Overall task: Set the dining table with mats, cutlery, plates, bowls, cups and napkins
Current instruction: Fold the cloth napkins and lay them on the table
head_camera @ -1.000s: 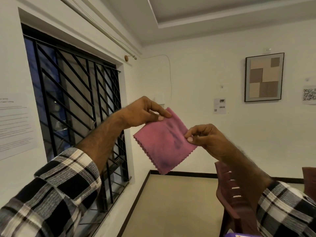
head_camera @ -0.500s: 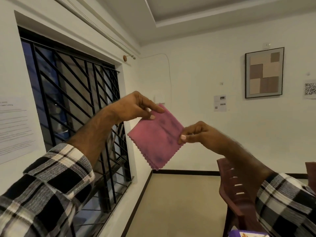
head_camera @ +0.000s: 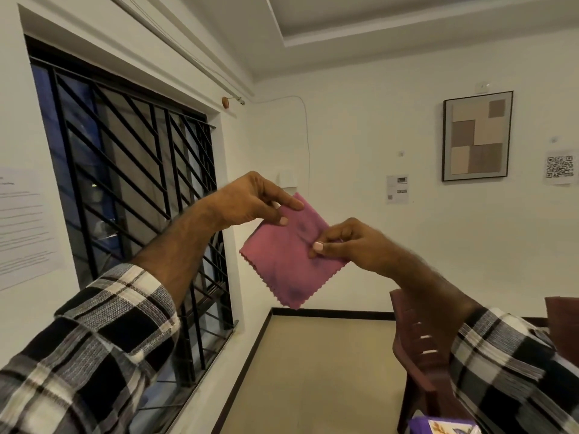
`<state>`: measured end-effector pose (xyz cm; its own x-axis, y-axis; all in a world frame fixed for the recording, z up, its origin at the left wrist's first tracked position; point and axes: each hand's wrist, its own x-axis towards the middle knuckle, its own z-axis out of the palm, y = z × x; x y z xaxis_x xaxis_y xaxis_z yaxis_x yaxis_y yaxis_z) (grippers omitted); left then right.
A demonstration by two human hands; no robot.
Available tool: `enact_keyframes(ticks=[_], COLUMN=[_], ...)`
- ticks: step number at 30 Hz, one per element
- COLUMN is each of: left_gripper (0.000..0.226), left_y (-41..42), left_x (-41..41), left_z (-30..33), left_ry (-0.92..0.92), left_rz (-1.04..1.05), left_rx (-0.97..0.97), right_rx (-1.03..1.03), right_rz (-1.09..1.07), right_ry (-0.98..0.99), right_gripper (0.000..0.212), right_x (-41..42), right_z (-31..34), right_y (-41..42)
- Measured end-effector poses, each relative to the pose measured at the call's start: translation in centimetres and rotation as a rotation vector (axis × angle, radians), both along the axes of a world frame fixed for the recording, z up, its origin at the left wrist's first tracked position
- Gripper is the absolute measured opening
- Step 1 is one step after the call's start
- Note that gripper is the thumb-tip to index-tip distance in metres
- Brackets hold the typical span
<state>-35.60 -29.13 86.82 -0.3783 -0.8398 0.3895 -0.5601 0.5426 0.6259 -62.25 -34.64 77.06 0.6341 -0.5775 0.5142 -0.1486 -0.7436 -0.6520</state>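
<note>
Hanging cornerwise between both hands, pink napkin (head_camera: 289, 261), point down.

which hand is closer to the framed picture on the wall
Right. The right hand pinches the pink napkin's right corner, below and left of the framed picture. The left hand pinches the top corner, farther left, toward the window.

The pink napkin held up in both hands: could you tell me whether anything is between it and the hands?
Nothing visible: the left hand pinches the pink napkin at its top corner, the right hand at its right corner.
</note>
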Motion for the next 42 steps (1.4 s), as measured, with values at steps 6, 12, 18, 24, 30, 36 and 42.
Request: enact_keyframes(ticks=[6,12,18,24,30,36,42], left_gripper=[0.034,0.031,0.028,0.019,0.018,0.015,0.014], left_y=[0.3,0.6,1.4,2.2,2.8,3.1,3.2], left_x=[1.8,-0.6,1.9,0.9,-1.0,-0.2,3.4], left_z=[-1.0,-1.3,-1.4,-1.6,-1.7,-2.6,-4.7], left_ry=[0.070,0.029,0.101,0.024,-0.093,-0.246,-0.223], left_rz=[0.062,-0.045,-0.025,-0.079,-0.107,-0.065,-0.039], left_rx=[0.022,-0.016,-0.032,-0.067,-0.087,-0.058,0.072], right_rx=[0.013,0.008,0.024,0.039,-0.049,-0.032,-0.046], right_rz=[-0.004,0.041,0.029,0.000,-0.022,-0.131,-0.184], right_ry=[0.075,0.014,0.102,-0.228,-0.180,-0.296,-0.241], right_gripper=[0.022,0.028,0.023,0.015,0.024,0.022,0.022], right_x=[-2.7,0.2,-2.5,-1.6,1.3,0.1,-1.8], right_z=[-0.1,1.2,-1.0,0.2,2.1,2.6,3.3], right_y=[0.3,1.8,1.0,1.5,2.4,2.1,1.8])
